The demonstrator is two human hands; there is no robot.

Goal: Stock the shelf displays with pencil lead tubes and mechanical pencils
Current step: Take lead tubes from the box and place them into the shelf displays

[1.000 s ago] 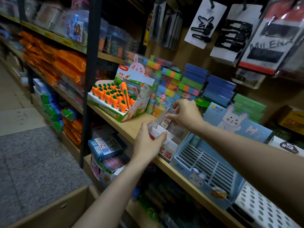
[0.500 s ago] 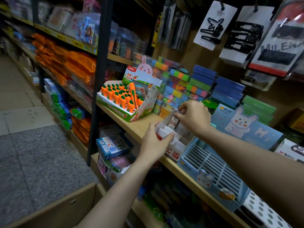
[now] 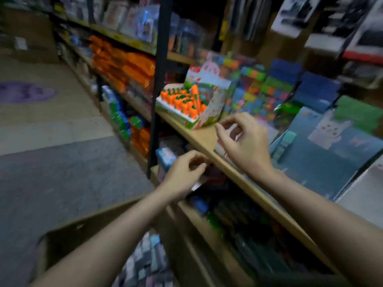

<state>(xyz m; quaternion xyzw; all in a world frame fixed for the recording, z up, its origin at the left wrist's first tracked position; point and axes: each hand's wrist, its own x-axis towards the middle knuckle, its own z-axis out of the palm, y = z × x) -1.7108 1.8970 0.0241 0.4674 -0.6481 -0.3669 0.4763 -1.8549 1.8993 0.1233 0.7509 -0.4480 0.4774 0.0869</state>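
The frame is motion-blurred throughout; no brand, label or printed text can be read.

The floor [image 3: 51, 162] fills the left side: grey carpet near, pale tiles farther off. Shelving runs from far left to near right. A black upright post [image 3: 159, 79] divides the bays. The wooden shelf [image 3: 269, 206] crosses diagonally at mid-height.

A blue rabbit-printed display [image 3: 331, 154] stands at right on the shelf. Stacks of coloured blocks [image 3: 255, 88] sit at the far side of the shelf. Orange packets [image 3: 124, 65] fill the bay to the left of the post. A cardboard box [image 3: 99, 241] stands open on the floor at near left, holding small packs [image 3: 149, 264].

A carrot-themed display box [image 3: 190, 106] stands at the left end of the shelf.

The white tube display [image 3: 230, 139] sits on the shelf, largely hidden behind the right hand; its contents cannot be resolved.

The right hand [image 3: 246, 146] hangs above the white tube display, fingers loosely curled, holding nothing. The left hand [image 3: 184, 175] is below the shelf edge, fingers loosely curled; whether it holds anything cannot be told.
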